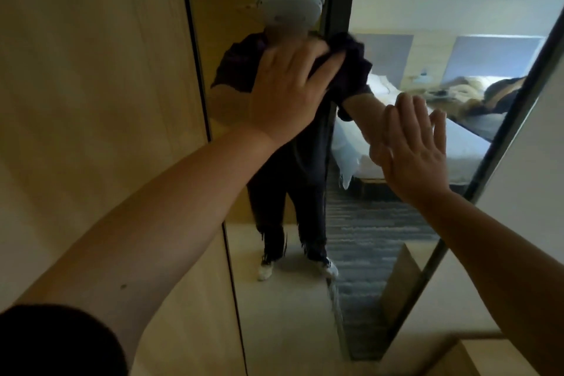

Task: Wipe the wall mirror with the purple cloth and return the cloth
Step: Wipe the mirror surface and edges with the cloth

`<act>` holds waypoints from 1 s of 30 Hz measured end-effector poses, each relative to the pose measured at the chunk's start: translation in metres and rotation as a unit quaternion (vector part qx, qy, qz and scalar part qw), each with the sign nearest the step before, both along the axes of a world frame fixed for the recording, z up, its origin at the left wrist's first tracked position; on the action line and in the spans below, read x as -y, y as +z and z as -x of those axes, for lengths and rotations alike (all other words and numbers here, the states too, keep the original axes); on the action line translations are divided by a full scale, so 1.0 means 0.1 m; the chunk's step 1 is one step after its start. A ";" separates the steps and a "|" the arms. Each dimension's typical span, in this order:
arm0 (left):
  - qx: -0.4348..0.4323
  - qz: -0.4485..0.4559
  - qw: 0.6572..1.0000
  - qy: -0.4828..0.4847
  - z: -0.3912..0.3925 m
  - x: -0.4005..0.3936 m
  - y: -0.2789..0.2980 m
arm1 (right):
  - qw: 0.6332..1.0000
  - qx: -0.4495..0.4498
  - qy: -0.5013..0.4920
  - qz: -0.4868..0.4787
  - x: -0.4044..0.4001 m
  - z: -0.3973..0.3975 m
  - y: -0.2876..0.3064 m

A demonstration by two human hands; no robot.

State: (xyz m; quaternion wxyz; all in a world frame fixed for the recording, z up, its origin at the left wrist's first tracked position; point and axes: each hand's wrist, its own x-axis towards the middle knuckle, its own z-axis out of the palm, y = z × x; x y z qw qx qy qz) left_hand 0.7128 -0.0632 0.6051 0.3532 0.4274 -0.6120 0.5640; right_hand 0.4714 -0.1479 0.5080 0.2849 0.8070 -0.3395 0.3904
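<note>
The left hand (287,88) was pressed toward the glass with its fingers spread and curled over a bunched purple cloth (345,61), which it held against the upper part of the wall mirror (381,223), about level with the reflected chest. The cloth showed mostly past the fingertips, dark and crumpled, touching or all but touching the glass. The right hand (415,149) was open and empty, fingers straight and close together, with their tips at or just beside the mirror surface lower down and to the right; whether it actually touched could not be told.

Outward from the hands, the mirror ran tall in a dark frame (515,119) set between wood wall panels (91,85), reflecting the person, a bed and patterned carpet.

Judged from this, the wiping step was under way at the top of the glass. The lower stretch looked yet to be covered, though no smears were clear enough to confirm it. Returning the cloth was not yet done, and no place for it was visible
</note>
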 end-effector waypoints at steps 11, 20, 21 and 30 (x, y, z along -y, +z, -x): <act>0.060 -0.184 0.981 -0.011 0.08 -0.13 -3.13 | 0.988 0.047 0.076 0.128 0.39 0.00 -0.19; -0.056 -0.233 0.970 -0.027 0.28 -0.28 -2.73 | 0.993 0.031 0.099 0.050 0.13 0.20 -0.08; -0.078 -0.210 0.974 -0.026 0.33 -0.27 -2.51 | 0.993 0.031 0.105 0.034 0.10 0.29 -0.09; -0.039 0.007 0.998 -0.045 0.80 0.20 -0.18 | 0.999 0.028 0.037 0.011 0.28 0.87 -0.24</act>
